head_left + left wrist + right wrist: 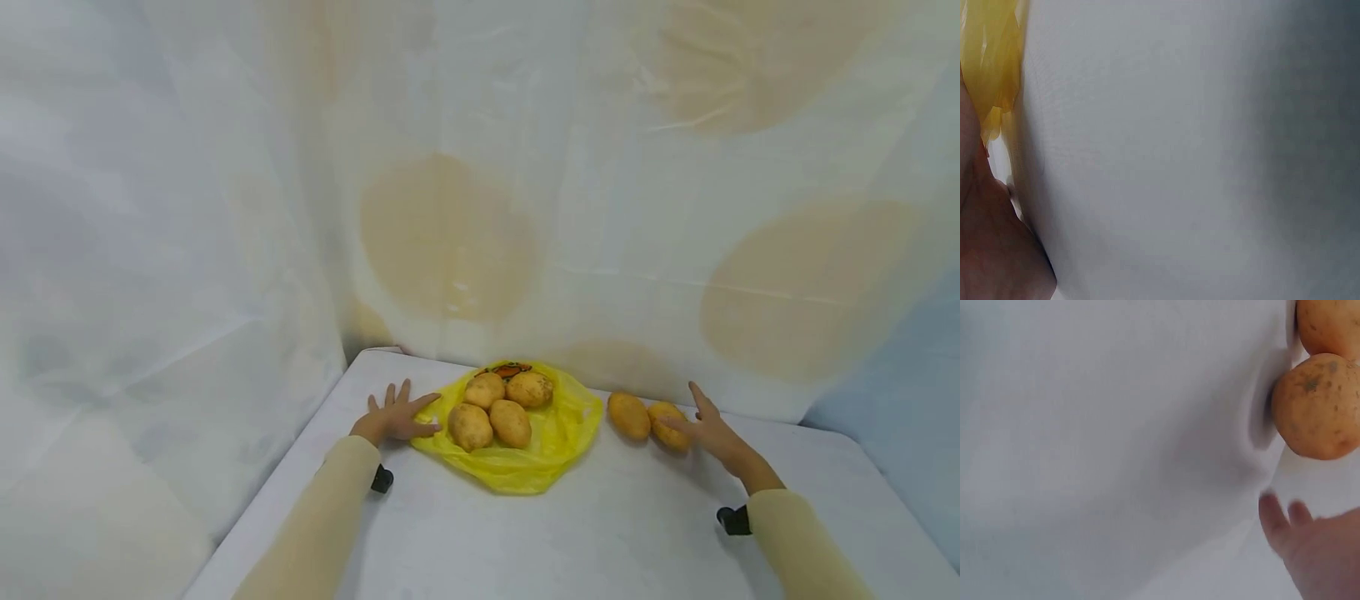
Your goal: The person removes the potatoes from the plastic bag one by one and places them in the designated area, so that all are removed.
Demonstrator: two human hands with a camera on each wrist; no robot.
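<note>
A yellow plastic bag [558, 442] lies spread on the table, with several potatoes [470, 427] grouped on top of it. At the bag's left edge my left hand [397, 418] rests with its fingers spread, thumb and a fingertip overlapping the plastic. Two more potatoes sit side by side to the right of the bag: an inner potato [628, 417] and an outer potato [667, 427]. My right hand [712, 433] reaches beside the outer one, fingers extended. In the right wrist view, a gap shows between the visible fingers [1274, 519] and the nearer potato [1319, 406].
A white cloth covers the table [600, 533]. Behind it hangs a pale sheet [600, 208] with tan round spots, close to the table's far edge. A white sheet [187, 333] stands along the left side. Small black devices [733, 521] are strapped at both wrists.
</note>
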